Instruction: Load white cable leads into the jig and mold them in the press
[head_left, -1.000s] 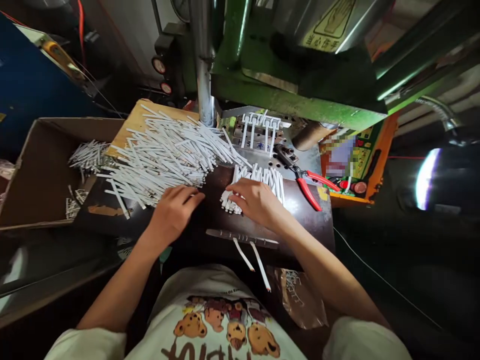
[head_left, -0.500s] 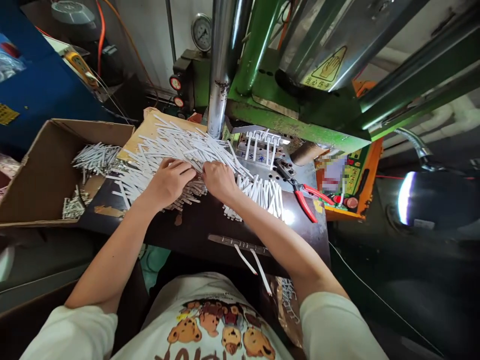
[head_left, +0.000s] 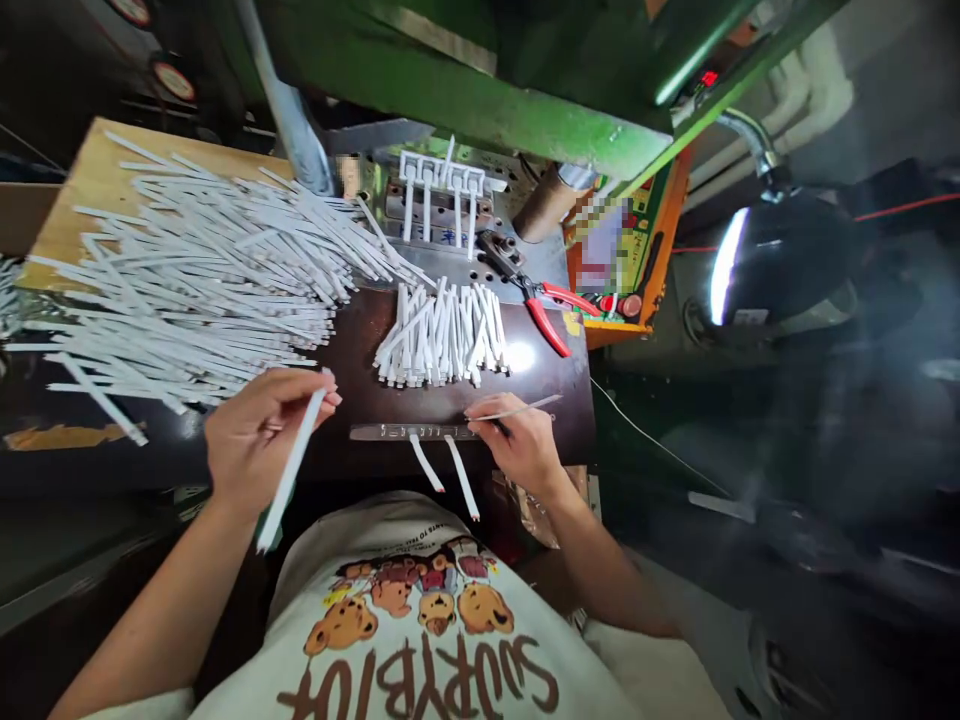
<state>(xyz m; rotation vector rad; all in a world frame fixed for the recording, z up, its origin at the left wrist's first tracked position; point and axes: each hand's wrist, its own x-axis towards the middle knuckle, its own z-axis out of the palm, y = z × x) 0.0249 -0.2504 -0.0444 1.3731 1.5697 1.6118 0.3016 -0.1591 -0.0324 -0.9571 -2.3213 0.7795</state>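
Observation:
My left hand (head_left: 251, 435) is closed, pinching a short white flat cable (head_left: 289, 480) near its upper end; the rest slants down toward my lap. Between thumb and fingers of my right hand (head_left: 521, 445) is another thin white cable (head_left: 538, 404), seen nearly edge-on and pointing right. Just left of that hand lies a slotted metal bar (head_left: 366, 433) along the table edge. Two white cables (head_left: 463, 480) hang from it toward me. Beyond the bar, a smaller bundle of white cables (head_left: 442, 335) lies side by side, connector ends toward me.
A large heap of white cables (head_left: 210, 270) covers cardboard (head_left: 71, 235) at left. Red-handled pliers (head_left: 551, 325) rest right of the bundle. Behind, white molded pieces (head_left: 442, 185) sit on a metal mold under a green press (head_left: 510, 110). A lamp (head_left: 780, 260) stands right.
Both hands have come back from the heap toward the table edge and moved apart, each now with a white cable. My view has shifted closer and to the right.

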